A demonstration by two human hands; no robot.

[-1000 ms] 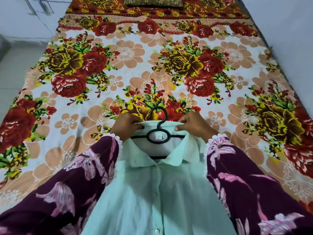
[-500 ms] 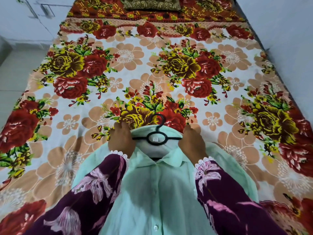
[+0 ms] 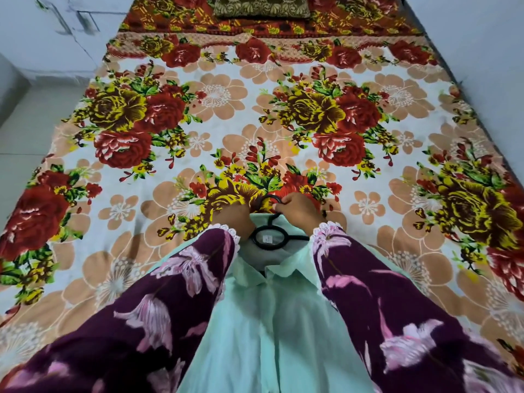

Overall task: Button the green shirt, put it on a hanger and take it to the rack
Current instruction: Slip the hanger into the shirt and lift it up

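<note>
The pale green shirt (image 3: 272, 321) lies buttoned, front up, on the bed between my purple flowered sleeves. A black plastic hanger (image 3: 268, 241) sits inside its collar, with the ring showing at the neck and the hook pointing away from me. My right hand (image 3: 297, 212) has its fingers closed around the hanger's hook. My left hand (image 3: 231, 218) rests at the left side of the collar beside the hook; its fingers are hidden, so what it grips is unclear.
The bed carries a floral blanket (image 3: 255, 123) in red, yellow and peach. A dark patterned pillow (image 3: 261, 7) lies at the far end. White walls stand to the right and left, with pale floor (image 3: 25, 131) along the bed's left side.
My right hand left the right side of the collar and closed on the hanger's hook. My left hand slid inward toward the hook. The view has shifted forward over the bed.
</note>
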